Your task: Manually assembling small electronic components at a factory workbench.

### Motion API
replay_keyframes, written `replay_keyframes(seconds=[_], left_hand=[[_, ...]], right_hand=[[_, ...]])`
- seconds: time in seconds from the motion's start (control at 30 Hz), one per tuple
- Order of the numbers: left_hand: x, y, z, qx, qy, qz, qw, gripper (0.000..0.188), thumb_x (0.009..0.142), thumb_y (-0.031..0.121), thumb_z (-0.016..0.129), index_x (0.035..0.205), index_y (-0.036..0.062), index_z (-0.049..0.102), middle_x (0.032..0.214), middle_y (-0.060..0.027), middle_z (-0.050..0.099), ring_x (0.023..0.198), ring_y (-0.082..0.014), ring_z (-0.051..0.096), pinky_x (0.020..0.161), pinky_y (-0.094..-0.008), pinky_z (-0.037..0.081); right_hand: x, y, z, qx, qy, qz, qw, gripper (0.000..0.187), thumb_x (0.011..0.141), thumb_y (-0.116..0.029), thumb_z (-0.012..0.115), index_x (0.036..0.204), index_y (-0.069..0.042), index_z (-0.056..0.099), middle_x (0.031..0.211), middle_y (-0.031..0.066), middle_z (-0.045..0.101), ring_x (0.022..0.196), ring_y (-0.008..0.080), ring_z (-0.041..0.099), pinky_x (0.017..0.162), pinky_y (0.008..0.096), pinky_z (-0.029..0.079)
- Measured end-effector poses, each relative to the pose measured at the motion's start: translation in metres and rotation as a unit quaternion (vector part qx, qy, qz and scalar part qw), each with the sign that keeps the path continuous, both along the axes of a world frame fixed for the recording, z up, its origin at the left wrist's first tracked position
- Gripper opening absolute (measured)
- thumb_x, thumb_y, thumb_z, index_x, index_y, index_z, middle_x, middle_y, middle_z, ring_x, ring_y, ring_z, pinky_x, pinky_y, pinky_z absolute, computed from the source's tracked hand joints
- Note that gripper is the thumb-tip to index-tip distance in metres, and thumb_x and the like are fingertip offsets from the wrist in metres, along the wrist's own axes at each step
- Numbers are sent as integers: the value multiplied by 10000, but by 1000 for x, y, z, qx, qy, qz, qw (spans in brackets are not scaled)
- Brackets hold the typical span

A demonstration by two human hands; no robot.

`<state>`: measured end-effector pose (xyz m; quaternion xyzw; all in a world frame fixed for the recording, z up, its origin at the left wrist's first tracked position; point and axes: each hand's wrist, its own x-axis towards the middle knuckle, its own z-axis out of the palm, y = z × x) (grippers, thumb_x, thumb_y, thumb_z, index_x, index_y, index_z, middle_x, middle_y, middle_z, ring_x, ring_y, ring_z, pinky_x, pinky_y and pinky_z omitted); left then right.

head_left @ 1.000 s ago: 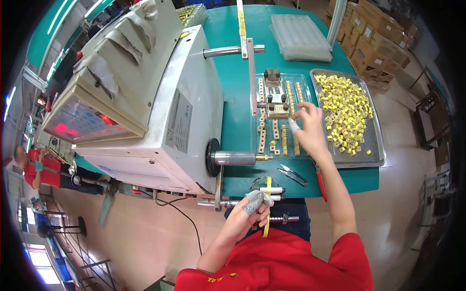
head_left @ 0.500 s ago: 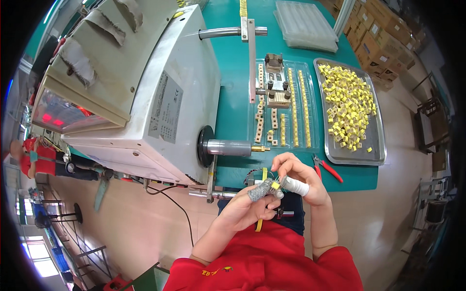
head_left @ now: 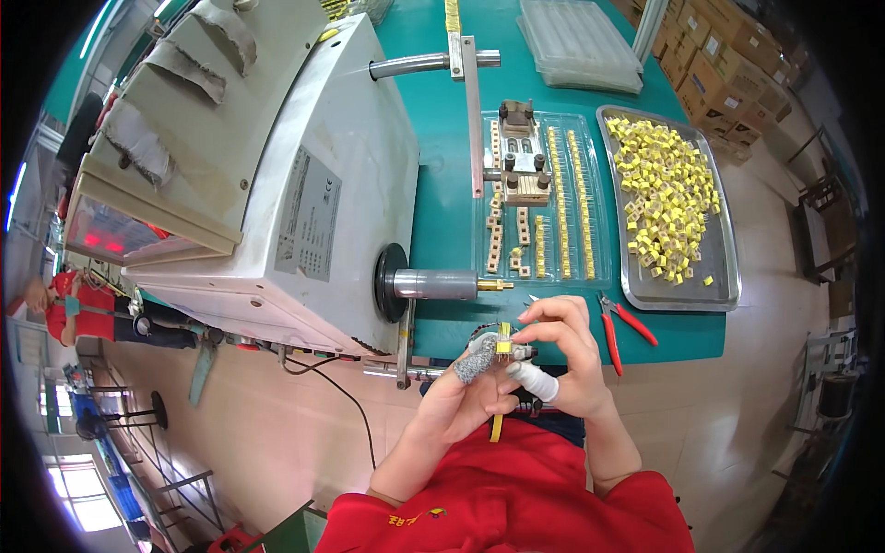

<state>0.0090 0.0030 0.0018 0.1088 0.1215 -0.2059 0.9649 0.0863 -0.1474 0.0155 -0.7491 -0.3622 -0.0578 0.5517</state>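
Note:
Just in front of the table edge, a small yellow-wrapped coil with thin pins [head_left: 504, 347] is held between my two hands. My left hand [head_left: 461, 398] is closed on it from below, with a grey knitted cover on the thumb. Curving in from the right, my right hand [head_left: 570, 355] has white tape round its thumb, and its bent fingers close on the coil's right side. A small grey and black metal part shows beside the coil, partly hidden by the fingers. A yellow strip [head_left: 497, 429] hangs below my hands.
A white machine with a grey shaft [head_left: 433, 283] stands at the left. A clear tray [head_left: 604, 267] holds rows of coils and a metal fixture [head_left: 526, 189]. Red-handled pliers [head_left: 612, 346] lie near a metal tray [head_left: 728, 293] heaped with yellow coils. Stacked clear trays [head_left: 581, 46] lie behind.
The coil has moved left and slightly up and now stands more upright. My right hand has shifted left, its forefinger and thumb farther apart.

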Motion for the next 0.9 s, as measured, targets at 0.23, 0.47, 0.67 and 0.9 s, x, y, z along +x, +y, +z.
replay_keyframes(seconds=[0.23,0.47,0.67,0.9], left_hand=[[-3,-3,0,42,-2,16,999,284,903,283,467,1127,108,469,1097,-41,504,732,-99,414,531,-207,333],[0,-2,10,-30,-26,-10,999,325,902,256,473,1163,66,440,1013,-21,500,740,-93,416,527,-210,326],[-4,-2,6,59,-10,35,998,286,905,196,447,1150,49,449,994,-49,520,771,-93,461,519,-203,344],[-4,-6,12,78,-53,46,994,287,894,172,476,1126,7,444,887,-17,466,719,-71,398,526,-182,327]], right_hand=[[-1,2,-1,-6,-61,-38,997,272,622,-184,732,840,-79,608,921,66,538,865,233,468,699,311,405],[-4,1,-6,17,-58,-43,997,275,621,-181,736,853,-93,617,915,39,545,880,241,459,766,342,404],[-5,3,-7,24,-90,-40,995,285,607,-189,748,825,-79,601,891,51,542,843,233,465,731,329,401],[-12,10,-11,49,-102,-91,989,306,573,-171,767,810,-80,598,882,37,551,815,225,472,721,329,398]])
